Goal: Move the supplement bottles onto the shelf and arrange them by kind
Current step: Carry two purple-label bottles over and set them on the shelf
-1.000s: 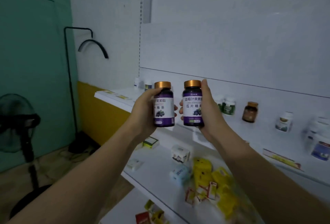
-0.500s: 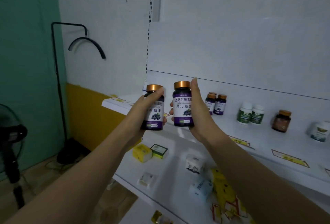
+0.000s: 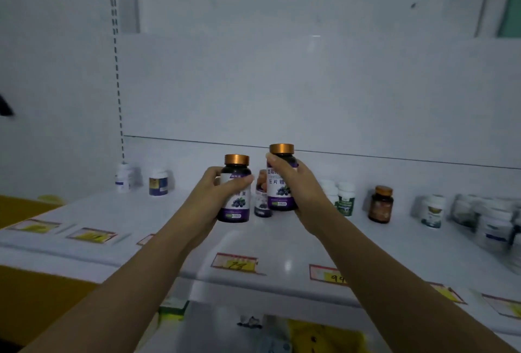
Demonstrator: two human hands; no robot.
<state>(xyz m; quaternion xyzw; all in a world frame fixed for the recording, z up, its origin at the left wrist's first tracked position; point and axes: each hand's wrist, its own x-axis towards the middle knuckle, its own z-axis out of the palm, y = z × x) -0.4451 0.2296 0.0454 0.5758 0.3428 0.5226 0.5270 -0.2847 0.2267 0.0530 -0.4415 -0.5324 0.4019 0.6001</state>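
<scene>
My left hand (image 3: 210, 197) grips a dark bottle with a purple label and a copper cap (image 3: 236, 192), held upright above the white shelf (image 3: 174, 220). In my right hand (image 3: 298, 186) is a second bottle of the same kind (image 3: 282, 180), slightly higher and to the right. Between the two held bottles, a matching small bottle (image 3: 262, 203) stands at the back of the shelf, partly hidden by my fingers.
At the shelf's back left stand a white bottle (image 3: 122, 178) and a blue-labelled one (image 3: 158, 182). To the right are green-labelled white bottles (image 3: 345, 199), an amber bottle (image 3: 380, 204) and more white bottles (image 3: 434, 211). Price tags (image 3: 235, 262) line the front edge.
Both hands have carried the bottles forward over the shelf toward the matching bottles at the back. The view has swung right and closer, so the shelf now fills it.
</scene>
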